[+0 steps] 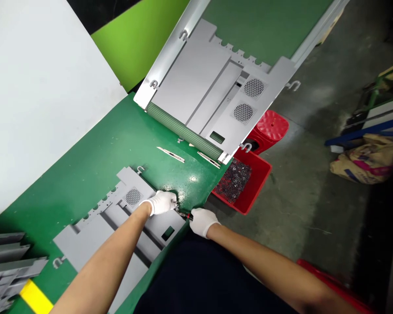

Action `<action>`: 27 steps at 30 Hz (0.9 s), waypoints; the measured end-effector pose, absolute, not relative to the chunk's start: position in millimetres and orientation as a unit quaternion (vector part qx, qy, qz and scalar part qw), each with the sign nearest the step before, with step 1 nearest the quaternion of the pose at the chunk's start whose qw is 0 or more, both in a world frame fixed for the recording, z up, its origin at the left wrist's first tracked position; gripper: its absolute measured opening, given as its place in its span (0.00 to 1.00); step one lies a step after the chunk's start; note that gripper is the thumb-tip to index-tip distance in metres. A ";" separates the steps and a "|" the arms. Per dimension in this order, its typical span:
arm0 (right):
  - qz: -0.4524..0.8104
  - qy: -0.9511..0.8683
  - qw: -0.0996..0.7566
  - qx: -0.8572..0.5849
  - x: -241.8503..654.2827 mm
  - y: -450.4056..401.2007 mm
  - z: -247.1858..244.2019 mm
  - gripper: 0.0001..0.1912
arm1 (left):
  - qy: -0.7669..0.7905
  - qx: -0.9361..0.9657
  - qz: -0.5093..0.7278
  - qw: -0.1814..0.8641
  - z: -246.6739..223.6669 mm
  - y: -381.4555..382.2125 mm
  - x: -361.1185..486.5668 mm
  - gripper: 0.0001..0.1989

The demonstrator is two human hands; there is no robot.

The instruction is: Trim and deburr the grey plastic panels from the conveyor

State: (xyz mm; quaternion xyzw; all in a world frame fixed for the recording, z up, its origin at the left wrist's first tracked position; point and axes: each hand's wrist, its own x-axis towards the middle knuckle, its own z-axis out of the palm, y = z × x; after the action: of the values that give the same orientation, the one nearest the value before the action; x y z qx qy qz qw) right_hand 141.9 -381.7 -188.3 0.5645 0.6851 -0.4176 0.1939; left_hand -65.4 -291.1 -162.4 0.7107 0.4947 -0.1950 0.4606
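Both my hands wear white gloves and meet at the right edge of a grey plastic panel (94, 233) lying on the green table. My left hand (163, 203) is closed at that edge, its fingertips pinched around a small part too small to name. Close by on the right, my right hand (203, 221) is wrapped round a slim hand tool (185, 215) with a black and red handle. The tool's tip reaches toward my left fingertips; its kind is unclear. A round vent grille and small hooks show on the panel, partly covered by my left forearm.
A similar grey panel (203, 78) lies on the green conveyor (265, 26) ahead. Two slim cutter-like tools (172, 154) rest on the table. Beside its right edge are a red bin (253, 192) with dark small pieces and a red stool (273, 126). Stacked grey parts (11, 266) sit left.
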 end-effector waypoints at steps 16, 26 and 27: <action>-0.463 0.660 0.181 0.563 142.4 -381.3 -194.5 0.18 | 0.531 0.652 -0.188 0.508 -167.6 -286.5 -52.1 0.04; -0.608 0.505 0.143 0.596 155.2 -389.4 -196.3 0.15 | 0.591 0.655 -0.058 0.467 -171.4 -283.1 -33.1 0.14; -0.612 0.493 0.131 0.604 158.9 -390.5 -196.4 0.13 | 0.580 0.662 -0.055 0.473 -170.5 -284.4 -20.3 0.13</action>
State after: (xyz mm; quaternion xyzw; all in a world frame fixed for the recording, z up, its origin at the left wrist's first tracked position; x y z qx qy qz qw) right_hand 158.9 -390.5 -196.4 0.6044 0.4926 -0.6122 0.1311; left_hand -20.3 -284.4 -170.5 0.6616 0.5797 -0.0553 0.4725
